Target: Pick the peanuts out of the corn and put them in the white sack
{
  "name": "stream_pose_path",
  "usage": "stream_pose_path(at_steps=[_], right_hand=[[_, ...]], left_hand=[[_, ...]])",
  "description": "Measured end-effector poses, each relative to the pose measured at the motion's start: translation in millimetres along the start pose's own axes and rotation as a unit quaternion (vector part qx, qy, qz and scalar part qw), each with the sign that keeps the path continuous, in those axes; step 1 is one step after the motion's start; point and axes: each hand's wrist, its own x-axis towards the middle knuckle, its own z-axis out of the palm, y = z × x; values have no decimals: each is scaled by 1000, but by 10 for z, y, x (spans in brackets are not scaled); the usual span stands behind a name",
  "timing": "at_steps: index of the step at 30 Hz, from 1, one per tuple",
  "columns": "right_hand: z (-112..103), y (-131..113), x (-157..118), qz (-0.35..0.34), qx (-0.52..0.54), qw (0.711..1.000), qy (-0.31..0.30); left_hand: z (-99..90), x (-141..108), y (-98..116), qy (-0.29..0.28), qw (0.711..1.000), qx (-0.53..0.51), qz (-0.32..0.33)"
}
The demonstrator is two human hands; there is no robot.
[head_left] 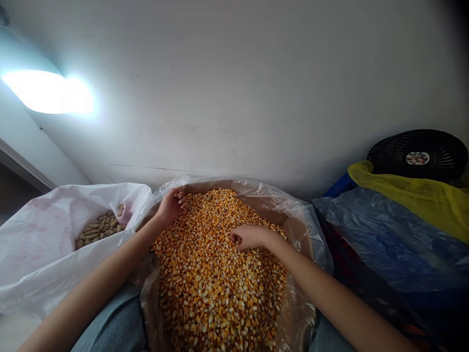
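Yellow-orange corn kernels fill a box lined with a clear plastic bag in front of me. Over the far left edge of the corn is my left hand, its fingers curled together; whatever lies in them is too small to make out. My right hand rests low over the middle right of the kernels. Its fingers are bent inward and closed, and their tips are partly hidden, so what they hold does not show.
Left of the box, a white sack stands open with peanuts inside. At right lie blue plastic sheeting, a yellow bag and a black fan. A bright lamp hangs before the pale wall.
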Motion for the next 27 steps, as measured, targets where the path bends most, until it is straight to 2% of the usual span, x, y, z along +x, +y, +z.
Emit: stream_pose_path(at_steps=[2, 5, 9, 11, 13, 16, 18, 21, 23, 27], right_hand=[[2, -4, -5, 3, -2, 1000, 8], [0, 5, -8, -5, 29, 1000, 10], [-57, 33, -25, -40, 165, 985, 22], [-97, 36, -34, -51, 272, 961, 32], [-122, 31, -32, -47, 391, 918, 39], [-124, 23, -6, -34, 520, 852, 55], [-112, 21, 14, -31, 557, 828, 62], [-99, 15, 24, -22, 576, 815, 64], [-96, 7, 19, -17, 575, 816, 64], [-77, 1, 38, -12, 572, 817, 71]], left_hand=[[10, -15, 34, -12, 998, -52, -19], [-5, -22, 56, -15, 997, -63, -29], [-51, 11, 31, -18, 997, -58, -51], [-71, 29, 11, -17, 998, -40, -53], [-84, 33, -2, -16, 999, 9, -41], [-92, 3, -7, 2, 989, 149, 4], [-90, -32, -4, 27, 953, 298, 49], [-86, -76, 6, 44, 846, 514, 131], [-88, -88, 14, 39, 782, 599, 168], [-107, -99, 20, 37, 689, 703, 173]])
